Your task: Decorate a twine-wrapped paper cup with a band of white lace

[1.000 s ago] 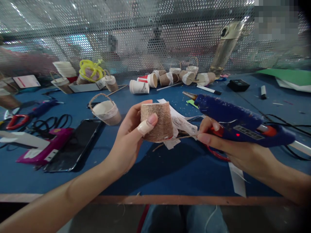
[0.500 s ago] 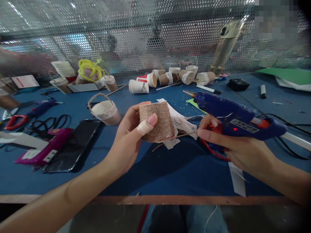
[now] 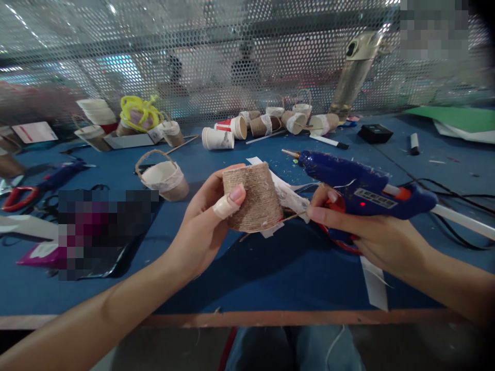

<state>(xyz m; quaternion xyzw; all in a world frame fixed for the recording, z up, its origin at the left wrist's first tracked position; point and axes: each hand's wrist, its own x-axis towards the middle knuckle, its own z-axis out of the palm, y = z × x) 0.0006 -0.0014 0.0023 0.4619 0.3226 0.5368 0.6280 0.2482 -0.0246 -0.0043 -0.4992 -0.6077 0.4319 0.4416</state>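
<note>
A paper cup wound with brown twine (image 3: 254,200) is in my left hand (image 3: 204,221), which is closed around its side, thumb across the front. The thumb has a strip of tape round it. From the cup's lower right edge a loose end of twine (image 3: 294,217) runs to my right hand (image 3: 348,221), pinched between thumb and finger. That same hand also grips a blue glue gun (image 3: 348,178), its nozzle pointing left, a red light lit on its side. White lace (image 3: 290,193) lies on the table behind the cup.
A small lace-trimmed basket (image 3: 166,180) stands left of the cup. Several similar baskets (image 3: 296,122), stacked paper cups (image 3: 218,138) and a water bottle (image 3: 353,72) line the back. Red-handled scissors (image 3: 21,198) lie far left. Black cords (image 3: 460,232) run at right.
The glue gun has tipped and shifted slightly left, its nozzle lower. My right hand, holding the twine, has come a little nearer the cup, which has turned slightly.
</note>
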